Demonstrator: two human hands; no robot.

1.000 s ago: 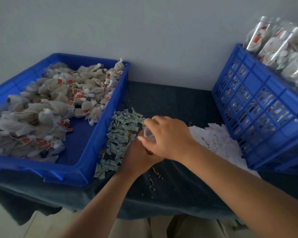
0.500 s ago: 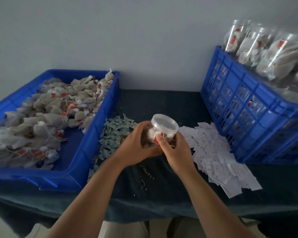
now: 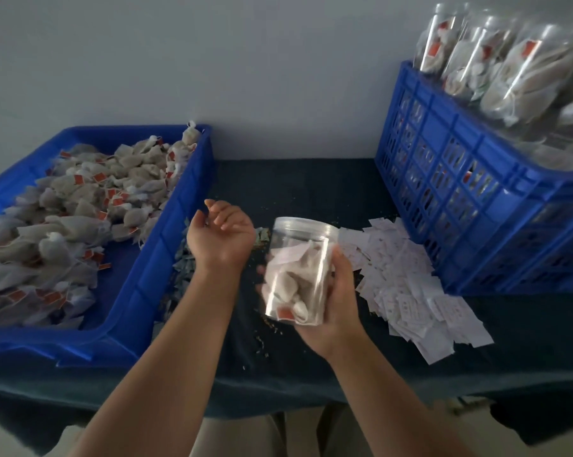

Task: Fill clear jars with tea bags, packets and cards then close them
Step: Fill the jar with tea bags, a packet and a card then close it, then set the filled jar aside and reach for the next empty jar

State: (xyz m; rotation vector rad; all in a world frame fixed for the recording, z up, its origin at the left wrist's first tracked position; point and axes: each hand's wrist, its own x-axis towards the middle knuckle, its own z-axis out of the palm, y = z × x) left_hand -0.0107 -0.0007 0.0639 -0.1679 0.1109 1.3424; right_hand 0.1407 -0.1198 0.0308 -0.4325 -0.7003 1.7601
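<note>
There's the clear jar (image 3: 298,272), lid on, held aloft and tilted, pale bags inside; tea bags (image 3: 80,219) heaped left, packets (image 3: 183,272) beside them, white cards (image 3: 407,285) spread right

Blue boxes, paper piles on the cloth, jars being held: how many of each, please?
Blue boxes: 2, the tray and the crate.
Paper piles: 2, green packets and white cards.
Jar in the right hand: 1.
Total: 5.
</note>
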